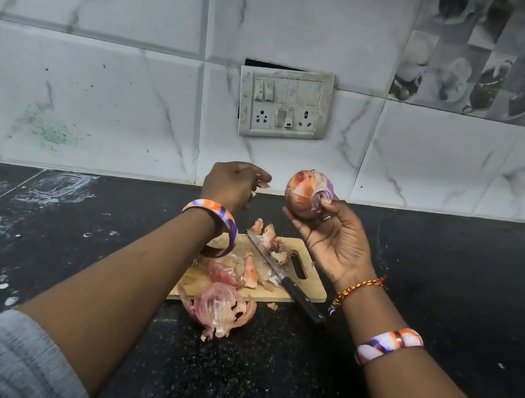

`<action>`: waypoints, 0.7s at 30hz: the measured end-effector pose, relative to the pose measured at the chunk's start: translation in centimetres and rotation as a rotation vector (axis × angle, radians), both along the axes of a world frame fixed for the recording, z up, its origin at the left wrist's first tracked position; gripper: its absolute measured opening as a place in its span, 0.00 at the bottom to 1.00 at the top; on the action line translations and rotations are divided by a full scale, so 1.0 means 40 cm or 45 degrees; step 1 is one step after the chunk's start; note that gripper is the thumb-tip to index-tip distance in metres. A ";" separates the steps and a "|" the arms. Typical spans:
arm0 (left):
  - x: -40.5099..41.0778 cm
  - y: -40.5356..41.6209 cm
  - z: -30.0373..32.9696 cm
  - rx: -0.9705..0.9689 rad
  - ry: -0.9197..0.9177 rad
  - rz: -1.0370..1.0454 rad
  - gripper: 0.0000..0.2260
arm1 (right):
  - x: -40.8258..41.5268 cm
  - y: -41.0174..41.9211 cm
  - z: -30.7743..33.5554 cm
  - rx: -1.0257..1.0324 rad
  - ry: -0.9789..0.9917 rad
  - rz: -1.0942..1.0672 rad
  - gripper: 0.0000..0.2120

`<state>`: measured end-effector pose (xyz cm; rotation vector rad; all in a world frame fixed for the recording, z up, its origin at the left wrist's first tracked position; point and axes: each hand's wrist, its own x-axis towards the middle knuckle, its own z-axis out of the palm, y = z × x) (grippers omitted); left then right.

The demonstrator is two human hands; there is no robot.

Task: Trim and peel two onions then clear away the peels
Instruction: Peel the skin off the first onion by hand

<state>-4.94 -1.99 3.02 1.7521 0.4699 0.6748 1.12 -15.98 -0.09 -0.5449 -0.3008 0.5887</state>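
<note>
Your forearms fill the near part of the view, a grey sleeve [1, 360] at the left elbow and striped bangles on both wrists. Beneath them runs the black speckled counter [448, 282], backed by marble-look wall tiles and a switch-and-socket plate [283, 103].

On the counter between your arms lies the wooden cutting board [304, 284], handle slot to the right. Across it rests the knife [282, 277], blade toward the far left, black handle hanging over the near right edge. Papery pink onion peels [221, 310] are heaped on the board and spill off its near edge onto the counter, with trimmed scraps [273, 239] at the far side.

Your right hand [333, 242] is raised above the board, palm up, fingers curled around the onion [307, 194]. Its near end looks cut, showing purple rings, while dry orange-pink skin covers most of the rest. Your left hand [232, 185] hovers just to its left, fingers curled and seemingly pinching a small pale flake of peel [261, 184], though that pinch is hard to make out.

I judge you are midway: this onion looks trimmed at one end and only partly peeled. A second onion is not clearly visible, perhaps hidden behind your left arm, so its state is unknown. Clearing the peels is not yet done.
</note>
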 end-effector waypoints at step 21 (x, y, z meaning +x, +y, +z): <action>-0.004 -0.047 -0.006 0.732 -0.059 -0.138 0.17 | 0.006 0.013 -0.011 -0.264 -0.314 -0.120 0.20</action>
